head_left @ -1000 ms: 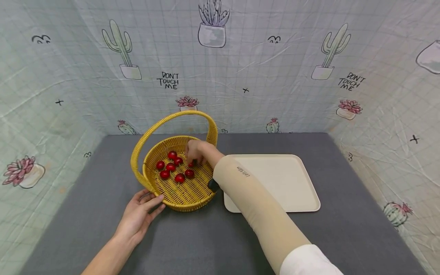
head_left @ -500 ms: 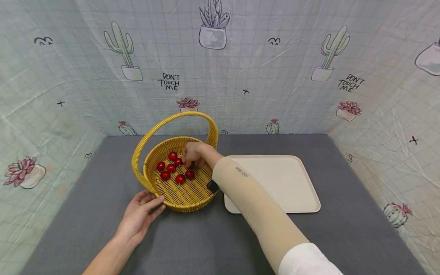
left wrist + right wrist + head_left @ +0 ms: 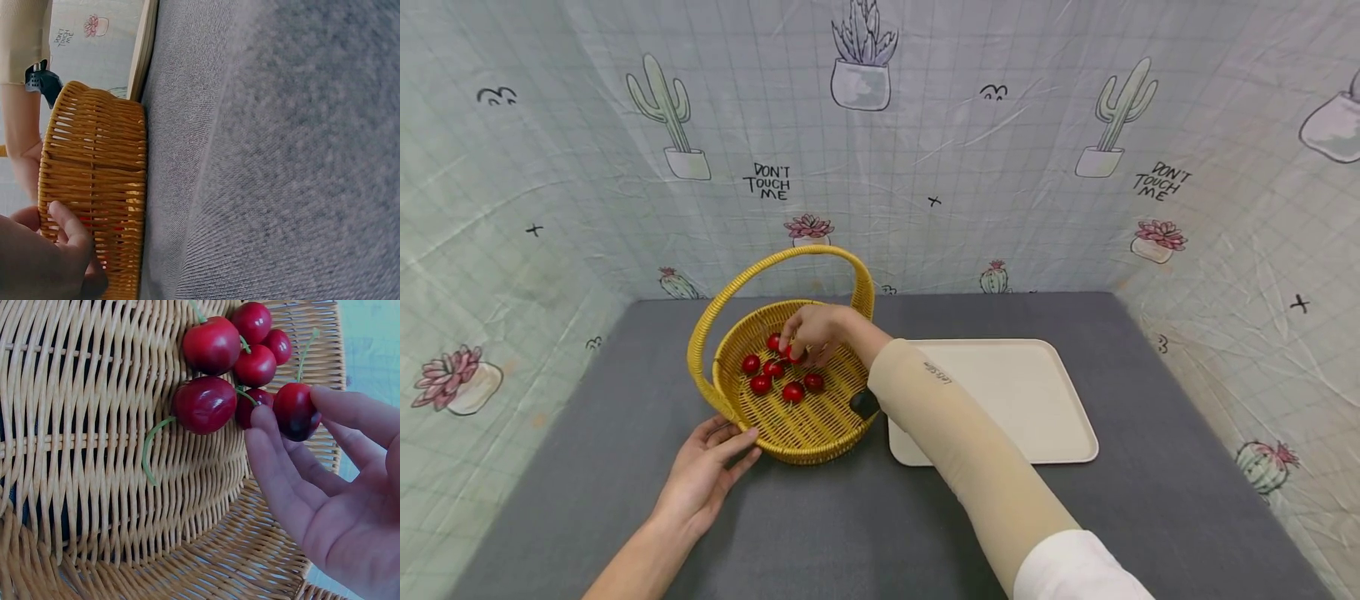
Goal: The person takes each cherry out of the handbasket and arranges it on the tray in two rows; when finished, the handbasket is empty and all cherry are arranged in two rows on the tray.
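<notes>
A round yellow wicker basket [image 3: 805, 429] with a tall arched handle [image 3: 741, 279] stands left of the tray. Inside lie several dark red cherries [image 3: 793, 392], some with green stems. My left hand [image 3: 696, 475] grips the basket's near-left rim; in the left wrist view its fingers [image 3: 69, 225] lie against the woven wall. My right hand [image 3: 820, 329] reaches over the right side into the basket. In the right wrist view it holds a cherry [image 3: 295, 411] with an upright stem among its fingertips, just beside another cherry [image 3: 255, 407]. Part of that grip is hidden.
A cream rectangular tray [image 3: 1000, 408] lies right of the basket, partly under my right sleeve [image 3: 962, 450]. A black wrist device [image 3: 863, 404] hangs near the basket's right rim. Patterned cloth [image 3: 962, 150] stands behind the grey tabletop [image 3: 850, 533].
My right hand has shifted left inside the basket, toward the cluster, and its fingers have spread a little. The left hand and basket have stayed in place.
</notes>
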